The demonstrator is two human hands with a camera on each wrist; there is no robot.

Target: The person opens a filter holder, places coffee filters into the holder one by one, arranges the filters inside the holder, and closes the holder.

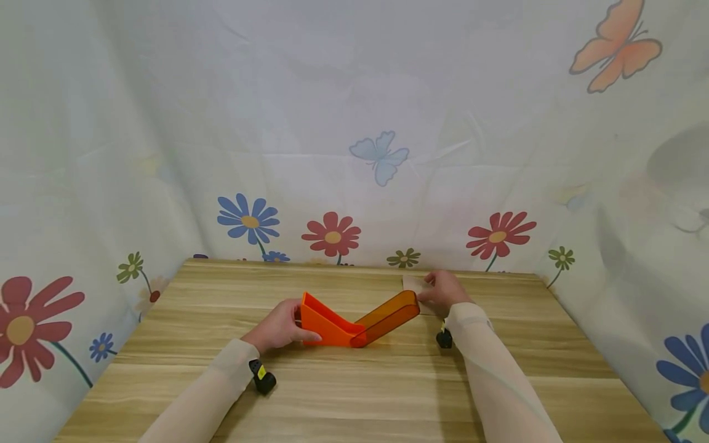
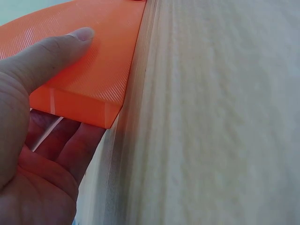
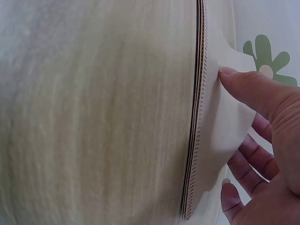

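An orange plastic case point(image 1: 327, 323) with an open top stands on the wooden table, and its hinged, see-through amber lid point(image 1: 390, 317) slants up to the right. My left hand point(image 1: 282, 326) grips the case's left end, the thumb point(image 2: 61, 54) flat on the near side and the fingers behind. Just beyond the lid, my right hand point(image 1: 443, 292) pinches a thin stack of pale paper coffee filters point(image 3: 218, 117), thumb in front and fingers behind. Their crimped edge faces the table in the right wrist view. From the head, the lid and hand cover part of the filters.
The wood-grain table point(image 1: 354, 400) reaches back to a white curtain point(image 1: 310, 92) printed with flowers and butterflies. The curtain also hangs along the left and right sides. A small black wrist camera point(image 1: 263, 376) sits at the left cuff, another point(image 1: 444, 337) at the right.
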